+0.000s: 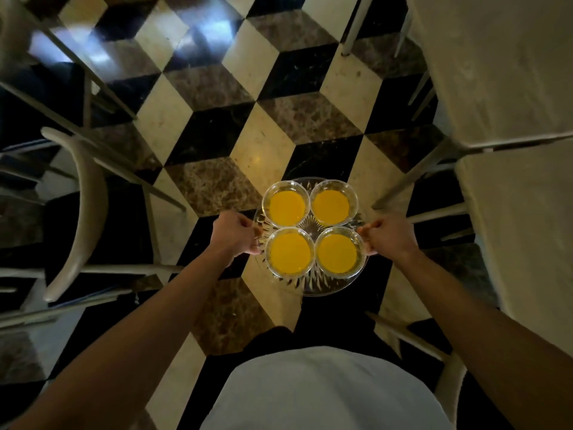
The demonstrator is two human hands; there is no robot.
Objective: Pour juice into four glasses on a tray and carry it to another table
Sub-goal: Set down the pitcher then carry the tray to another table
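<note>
1. On the far left stood a pale chair (pixel 83 212) on the checkered floor (pixel 257 97).
2. The left hand (pixel 235 234) had its fingers curled round the left edge of the glass tray (pixel 313 287). It was pinching the rim.
3. The tray was round and see-through. It hung in the air over the floor, out in front of the person's body, right between the two hands.
4. Four glasses sat on the tray in a square, touching each other: the back left glass (pixel 286 203), the back right glass (pixel 334 202), the front left glass (pixel 290 252) and the front right glass (pixel 339 252). All four held orange juice, so the pouring looked done.
5. The right hand (pixel 389 232) gripped the right edge of the tray the same way, fingers curled on the rim.
6. Both hands were about the same way from the tray's middle, so neither was nearer. The tray looked flat.
7. On the right was a pale desk (pixel 496 72), well apart from the tray. I think the tray had to go that way, held flat so nothing spilled.
</note>
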